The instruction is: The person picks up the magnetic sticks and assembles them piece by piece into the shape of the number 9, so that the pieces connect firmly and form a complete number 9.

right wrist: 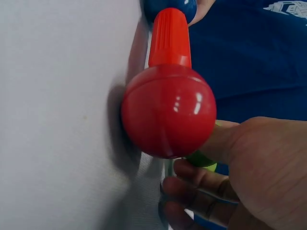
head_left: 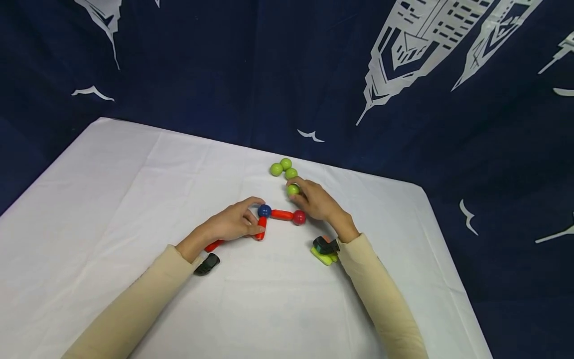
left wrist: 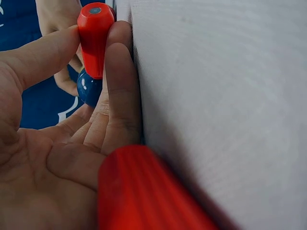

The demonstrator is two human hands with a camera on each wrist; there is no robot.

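Note:
My left hand point(head_left: 229, 222) pinches a red ridged rod point(left wrist: 94, 45) between thumb and fingers, its metal-tipped end showing in the left wrist view. The rod's other end meets a blue ball point(head_left: 264, 211), which a left fingertip touches. From that ball a second red rod point(head_left: 281, 215) runs right to a red ball point(head_left: 299, 217), so the pieces form a bent chain on the white cloth. Just beyond the red ball, my right hand point(head_left: 319, 200) holds a green ball point(head_left: 293, 189) between thumb and fingers. In the right wrist view, the red ball partly hides that green ball.
Three more green balls point(head_left: 276, 169) sit together near the table's far edge. A loose red rod point(head_left: 214, 246) lies beneath my left wrist. Yellow-green pieces point(head_left: 322, 257) lie under the right wrist, partly covered by its camera. A dark blue printed curtain point(head_left: 251, 75) hangs behind the table.

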